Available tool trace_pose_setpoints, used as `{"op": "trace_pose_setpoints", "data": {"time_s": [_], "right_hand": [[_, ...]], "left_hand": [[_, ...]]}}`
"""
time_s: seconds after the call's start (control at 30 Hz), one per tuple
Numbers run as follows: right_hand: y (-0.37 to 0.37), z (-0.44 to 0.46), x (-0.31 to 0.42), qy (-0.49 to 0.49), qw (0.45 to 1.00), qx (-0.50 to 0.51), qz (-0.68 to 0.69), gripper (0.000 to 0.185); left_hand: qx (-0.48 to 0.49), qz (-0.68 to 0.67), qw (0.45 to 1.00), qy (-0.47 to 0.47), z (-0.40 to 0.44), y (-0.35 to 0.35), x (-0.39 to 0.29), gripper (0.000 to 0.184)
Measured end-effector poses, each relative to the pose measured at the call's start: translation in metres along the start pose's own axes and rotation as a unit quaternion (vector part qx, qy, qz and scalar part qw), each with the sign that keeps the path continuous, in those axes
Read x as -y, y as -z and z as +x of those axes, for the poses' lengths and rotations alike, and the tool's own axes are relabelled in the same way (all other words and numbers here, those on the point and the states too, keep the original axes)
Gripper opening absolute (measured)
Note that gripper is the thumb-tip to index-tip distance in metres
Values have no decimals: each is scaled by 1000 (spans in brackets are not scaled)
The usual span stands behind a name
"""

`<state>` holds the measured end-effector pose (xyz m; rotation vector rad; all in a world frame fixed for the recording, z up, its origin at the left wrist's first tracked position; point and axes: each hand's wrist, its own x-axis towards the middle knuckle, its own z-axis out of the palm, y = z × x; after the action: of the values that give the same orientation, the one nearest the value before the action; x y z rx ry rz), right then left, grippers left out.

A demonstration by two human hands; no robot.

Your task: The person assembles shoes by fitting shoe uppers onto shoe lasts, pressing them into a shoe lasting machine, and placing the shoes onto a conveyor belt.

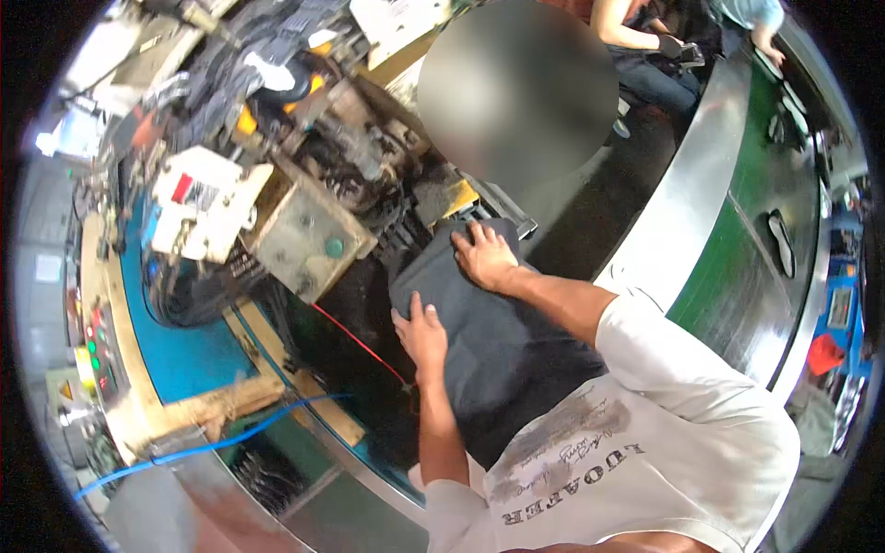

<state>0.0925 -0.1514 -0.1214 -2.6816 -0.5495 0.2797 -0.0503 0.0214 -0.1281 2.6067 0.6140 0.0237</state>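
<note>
A dark grey cloth (498,332) covers the lap and reaches up to the machine (359,157). My left hand (423,336) rests on the cloth's left edge with its fingers apart. Farther up, my right hand (486,258) lies spread on the cloth near its top edge, just below a yellow part (458,198) of the machine. Neither hand grips anything visible. A metal box with a green button (309,241) stands left of the hands.
A green conveyor (737,267) with a metal rim carries a shoe (782,243) at right. Two people (645,64) are at the top right. A blue hose (221,441) and a red cable (358,341) run at lower left. A blurred disc hides the top middle.
</note>
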Motion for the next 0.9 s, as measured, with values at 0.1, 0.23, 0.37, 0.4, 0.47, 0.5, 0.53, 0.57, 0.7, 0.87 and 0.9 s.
{"op": "trace_pose_setpoints", "data": {"time_s": [0.1,0.23,0.37,0.4,0.47,0.5,0.53,0.57,0.7,0.87,0.9], "right_hand": [[-7,-2,-6,1,1000,-17,13,53],[-6,-1,-12,-6,999,-24,28,53],[-1,5,-15,-14,999,-8,44,53],[1,6,-14,-16,999,3,47,52],[6,7,-12,-17,999,14,49,52],[5,8,-12,-16,999,11,48,52],[5,8,-11,-17,999,10,47,52],[6,10,-10,-18,999,10,43,51],[1,11,-11,-20,1000,4,23,50],[2,12,-10,-21,999,-5,25,48],[1,12,-9,-22,999,-5,28,48]], "left_hand": [[80,67,992,67,16,3,-29,52],[92,52,994,36,24,-3,-19,54],[111,64,990,60,29,-4,-31,54],[110,57,990,60,30,-5,-33,54],[108,44,991,61,29,-2,-33,55],[124,22,992,30,30,1,-26,56],[140,-1,990,-2,33,3,-11,57],[155,-23,987,-35,42,6,4,58],[132,-286,949,23,107,96,17,39],[-86,-353,930,-54,212,205,-13,40],[-119,-379,917,-43,221,225,-42,45]]}}
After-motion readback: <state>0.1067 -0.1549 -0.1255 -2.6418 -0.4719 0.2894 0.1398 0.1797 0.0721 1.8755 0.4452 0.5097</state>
